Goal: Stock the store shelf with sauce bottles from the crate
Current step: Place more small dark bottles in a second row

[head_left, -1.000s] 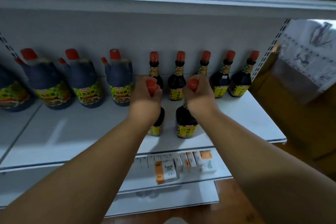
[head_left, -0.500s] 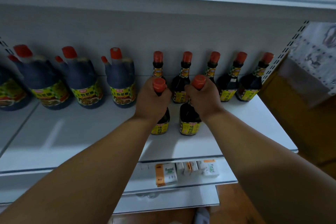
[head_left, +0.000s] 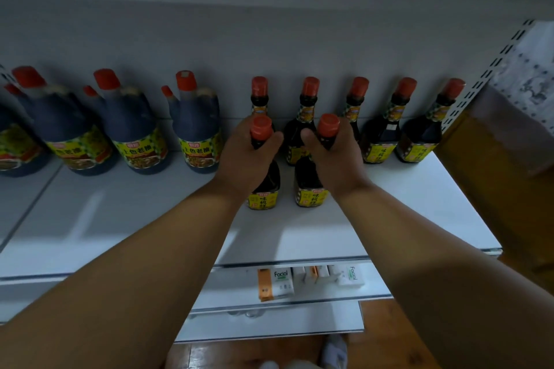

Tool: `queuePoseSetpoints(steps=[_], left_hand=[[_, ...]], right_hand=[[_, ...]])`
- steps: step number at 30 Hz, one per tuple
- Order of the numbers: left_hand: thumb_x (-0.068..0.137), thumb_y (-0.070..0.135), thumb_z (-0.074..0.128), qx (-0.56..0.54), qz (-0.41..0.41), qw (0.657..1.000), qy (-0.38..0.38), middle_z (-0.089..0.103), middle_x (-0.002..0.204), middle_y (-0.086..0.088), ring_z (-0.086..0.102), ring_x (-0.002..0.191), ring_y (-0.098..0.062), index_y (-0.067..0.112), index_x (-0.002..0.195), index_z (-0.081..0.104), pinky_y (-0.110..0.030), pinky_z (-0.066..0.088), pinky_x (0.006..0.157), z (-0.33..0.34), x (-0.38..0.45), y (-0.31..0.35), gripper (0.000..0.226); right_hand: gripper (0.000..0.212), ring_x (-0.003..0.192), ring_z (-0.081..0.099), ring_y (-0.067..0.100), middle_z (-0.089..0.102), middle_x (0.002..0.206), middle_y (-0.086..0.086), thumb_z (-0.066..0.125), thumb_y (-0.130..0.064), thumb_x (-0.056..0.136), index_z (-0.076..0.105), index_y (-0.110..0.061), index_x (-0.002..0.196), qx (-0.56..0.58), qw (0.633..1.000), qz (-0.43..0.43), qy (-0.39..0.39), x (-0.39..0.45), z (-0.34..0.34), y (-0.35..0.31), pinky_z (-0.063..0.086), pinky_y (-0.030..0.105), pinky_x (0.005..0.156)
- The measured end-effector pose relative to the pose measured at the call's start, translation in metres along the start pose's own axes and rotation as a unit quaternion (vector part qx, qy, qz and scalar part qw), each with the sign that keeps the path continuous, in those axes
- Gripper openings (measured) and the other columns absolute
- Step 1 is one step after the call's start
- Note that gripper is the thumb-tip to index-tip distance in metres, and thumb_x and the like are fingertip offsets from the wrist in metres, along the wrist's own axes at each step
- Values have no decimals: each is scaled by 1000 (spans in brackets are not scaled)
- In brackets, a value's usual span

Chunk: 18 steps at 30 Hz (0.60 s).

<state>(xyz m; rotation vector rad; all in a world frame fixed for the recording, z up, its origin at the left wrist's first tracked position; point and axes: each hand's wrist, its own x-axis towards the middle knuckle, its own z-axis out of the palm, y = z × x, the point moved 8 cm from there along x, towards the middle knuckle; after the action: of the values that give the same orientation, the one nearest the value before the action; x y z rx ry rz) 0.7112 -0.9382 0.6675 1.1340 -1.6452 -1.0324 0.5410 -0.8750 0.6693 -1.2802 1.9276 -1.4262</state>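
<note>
Both bottles had shifted slightly back toward 12 o'clock since the earlier frame. Left hand [head_left: 244, 156] clasped the left sauce bottle [head_left: 264, 181] at its neck; right hand [head_left: 334, 156] clasped the right sauce bottle [head_left: 310, 186] likewise. Both stood upright on the shelf [head_left: 389, 213], just ahead of the rear row [head_left: 380, 135].

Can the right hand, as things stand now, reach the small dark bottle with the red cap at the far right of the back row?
Probably not yet: the right hand grips a small dark red-capped bottle. The far-right bottle stands unobstructed, with bare white shelf before it.
</note>
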Motion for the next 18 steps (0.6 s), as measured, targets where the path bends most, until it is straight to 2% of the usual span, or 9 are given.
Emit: queuePoseSetpoints(steps=[2,3,5,6,9,13,15,17,18], left_hand=[[89,36,66,-28,-16,999,-20,65,94,5,63,91,-6,23,104,58,-24,50,82,-4,-8,-14,22],[89,35,66,-33,-25,999,-14,65,101,5,63,97,-9,23,110,57,-28,51,86,-8,-15,-21,26],[89,28,67,-35,-56,998,25,63,113,6,60,105,-10,26,117,53,-28,49,91,-20,-33,-40,31],[90,25,67,-29,-74,996,47,61,117,7,58,107,-9,27,121,52,-26,47,92,-25,-43,-50,34],[91,17,64,-8,-106,991,76,59,120,7,57,107,-9,26,125,53,-18,47,84,-34,-65,-76,37],[91,15,62,11,-108,990,87,60,117,10,59,102,-9,33,117,55,-9,42,70,-36,-69,-85,32],[91,15,62,20,-105,990,95,61,115,10,60,97,-8,34,114,55,-10,42,69,-37,-67,-85,31],[90,11,61,23,-117,989,86,61,113,9,61,94,-9,31,113,55,-13,44,70,-35,-66,-87,31],[89,8,59,23,-125,989,74,62,112,7,61,94,-11,29,112,56,-16,45,71,-32,-66,-89,32]], right_hand=[[36,82,56,-1,58,96,-8,69,-38,88,45,-23,110,-20,1000,0,-2,-10,3,5,40,10,66],[40,89,56,4,57,103,-5,69,-37,87,45,-22,116,-40,999,-3,11,-16,1,11,41,11,72],[44,104,50,14,48,113,-2,68,-34,88,47,-16,123,-86,994,-8,61,-30,-5,21,43,24,86],[39,102,48,16,46,109,-2,67,-31,89,49,-13,119,-94,991,-12,93,-39,-9,23,43,29,86],[13,78,52,21,52,86,1,63,-21,91,54,-12,95,-87,986,-44,133,-59,-13,25,40,32,64],[4,69,55,13,60,77,-3,63,-19,90,62,-16,93,-71,990,-114,45,-69,12,1,41,24,60],[22,81,58,12,60,94,-6,62,-26,92,61,-16,112,-105,986,-133,-9,-63,29,-17,44,24,70],[46,104,59,18,59,118,-3,59,-37,93,48,-20,134,-155,981,-94,-72,-49,47,-31,46,30,82],[50,111,58,20,59,125,-2,59,-41,93,45,-23,137,-173,978,-70,-93,-42,53,-36,44,30,84]])
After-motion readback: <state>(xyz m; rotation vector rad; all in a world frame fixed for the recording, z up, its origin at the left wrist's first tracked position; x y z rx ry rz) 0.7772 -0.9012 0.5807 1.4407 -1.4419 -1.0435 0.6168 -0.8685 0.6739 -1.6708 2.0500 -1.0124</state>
